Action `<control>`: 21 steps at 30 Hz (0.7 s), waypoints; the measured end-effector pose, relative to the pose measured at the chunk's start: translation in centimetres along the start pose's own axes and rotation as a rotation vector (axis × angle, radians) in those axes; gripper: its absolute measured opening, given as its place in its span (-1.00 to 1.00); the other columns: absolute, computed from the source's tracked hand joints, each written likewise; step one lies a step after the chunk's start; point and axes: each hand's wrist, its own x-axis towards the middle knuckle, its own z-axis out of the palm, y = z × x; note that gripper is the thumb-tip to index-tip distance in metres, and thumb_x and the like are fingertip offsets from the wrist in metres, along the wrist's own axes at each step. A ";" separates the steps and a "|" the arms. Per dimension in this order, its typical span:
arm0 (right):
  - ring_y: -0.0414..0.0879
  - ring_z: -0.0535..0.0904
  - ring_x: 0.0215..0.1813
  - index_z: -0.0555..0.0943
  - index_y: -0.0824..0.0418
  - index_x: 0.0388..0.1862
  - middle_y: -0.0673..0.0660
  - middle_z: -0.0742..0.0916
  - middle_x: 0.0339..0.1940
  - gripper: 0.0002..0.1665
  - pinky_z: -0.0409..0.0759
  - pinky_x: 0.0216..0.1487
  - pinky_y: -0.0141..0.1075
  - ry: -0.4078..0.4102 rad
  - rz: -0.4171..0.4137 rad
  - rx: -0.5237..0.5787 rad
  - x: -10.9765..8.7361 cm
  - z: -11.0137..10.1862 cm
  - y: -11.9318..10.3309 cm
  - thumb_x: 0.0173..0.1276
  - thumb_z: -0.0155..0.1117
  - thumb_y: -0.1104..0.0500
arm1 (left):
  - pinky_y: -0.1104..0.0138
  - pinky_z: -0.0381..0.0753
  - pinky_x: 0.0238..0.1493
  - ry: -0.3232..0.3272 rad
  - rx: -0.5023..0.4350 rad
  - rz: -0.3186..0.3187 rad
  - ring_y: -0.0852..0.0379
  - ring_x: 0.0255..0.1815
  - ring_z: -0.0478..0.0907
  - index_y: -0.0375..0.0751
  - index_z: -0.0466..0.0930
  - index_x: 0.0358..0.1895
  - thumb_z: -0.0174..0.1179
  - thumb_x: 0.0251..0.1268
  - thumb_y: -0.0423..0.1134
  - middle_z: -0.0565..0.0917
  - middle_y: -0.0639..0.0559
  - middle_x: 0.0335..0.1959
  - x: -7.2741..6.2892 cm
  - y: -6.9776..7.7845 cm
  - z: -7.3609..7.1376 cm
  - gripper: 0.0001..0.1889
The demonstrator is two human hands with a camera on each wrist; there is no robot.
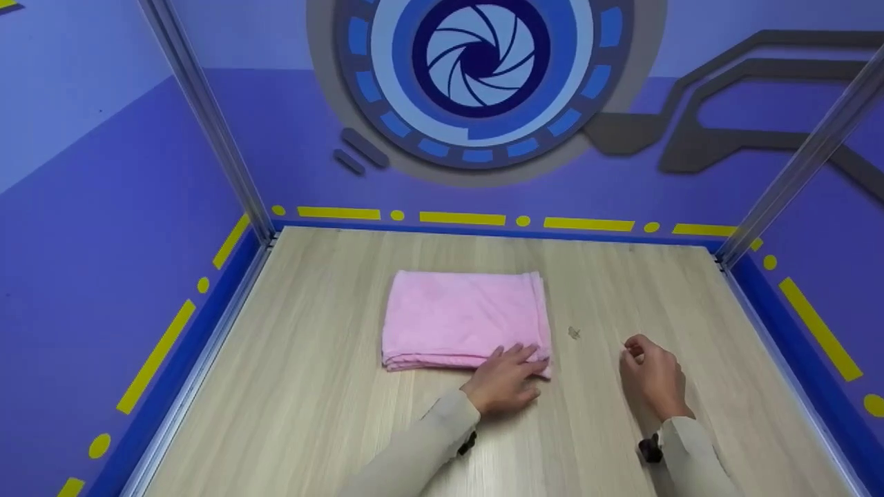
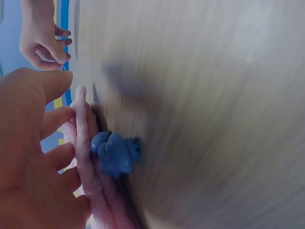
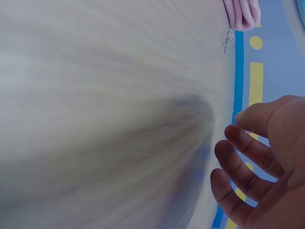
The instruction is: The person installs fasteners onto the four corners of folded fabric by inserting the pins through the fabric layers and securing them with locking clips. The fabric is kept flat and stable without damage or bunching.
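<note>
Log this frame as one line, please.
left hand: rests on folded pink towel | right hand: holds nothing, above table | small clip: between

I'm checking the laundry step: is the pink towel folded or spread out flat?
Folded. The pink towel lies as a compact rectangle with stacked layers showing along its near edge, where the left hand rests.

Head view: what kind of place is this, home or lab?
Most likely a staged recording booth, not a home. A wooden table sits boxed in by purple walls with a printed aperture graphic and metal frame posts. Only a folded pink towel lies on it, under the left hand.
</note>
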 end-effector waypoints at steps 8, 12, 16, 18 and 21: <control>0.10 0.71 -0.18 0.66 0.23 -0.01 0.21 0.78 -0.16 -0.80 0.58 -0.27 -0.04 -0.018 0.009 -0.006 0.0 0.1 -0.1 0.48 0.24 0.20 | -0.04 0.12 0.57 -0.019 0.038 -0.005 -0.04 0.62 0.13 0.10 0.21 0.61 0.11 0.48 0.12 0.18 0.03 0.64 -0.1 0.2 0.2 -0.30; 0.09 0.71 -0.18 0.66 0.23 0.00 0.21 0.78 -0.16 -0.80 0.59 -0.27 -0.05 -0.020 0.003 -0.003 0.0 0.3 -0.2 0.47 0.25 0.21 | -0.01 0.11 0.58 -0.038 0.042 -0.012 -0.02 0.63 0.11 0.09 0.17 0.63 0.11 0.48 0.13 0.17 0.04 0.64 -0.2 0.2 0.0 -0.27; 0.09 0.72 -0.18 0.67 0.23 0.01 0.20 0.78 -0.15 -0.80 0.59 -0.27 -0.05 -0.014 -0.006 0.000 0.0 0.3 -0.3 0.48 0.26 0.21 | 0.01 0.10 0.59 -0.039 -0.018 -0.020 0.02 0.63 0.11 0.01 0.13 0.64 0.10 0.50 0.11 0.17 0.04 0.64 -0.3 0.1 -0.3 -0.26; 0.08 0.72 -0.19 0.67 0.22 0.02 0.19 0.78 -0.15 -0.79 0.59 -0.28 -0.06 -0.011 -0.007 0.002 0.0 0.2 -0.5 0.49 0.26 0.20 | 0.04 0.13 0.58 -0.011 -0.068 -0.014 0.04 0.61 0.15 -0.06 0.13 0.64 0.11 0.51 0.06 0.19 0.02 0.63 -0.3 -0.1 -0.5 -0.27; 0.06 0.72 -0.21 0.67 0.22 0.03 0.17 0.78 -0.15 -0.79 0.57 -0.31 -0.11 -0.002 -0.020 0.013 0.1 0.2 -0.8 0.50 0.25 0.19 | 0.16 0.19 0.56 0.067 -0.148 0.011 0.05 0.58 0.22 -0.15 0.13 0.63 0.14 0.52 -0.03 0.24 -0.04 0.61 -0.1 -0.5 -0.9 -0.27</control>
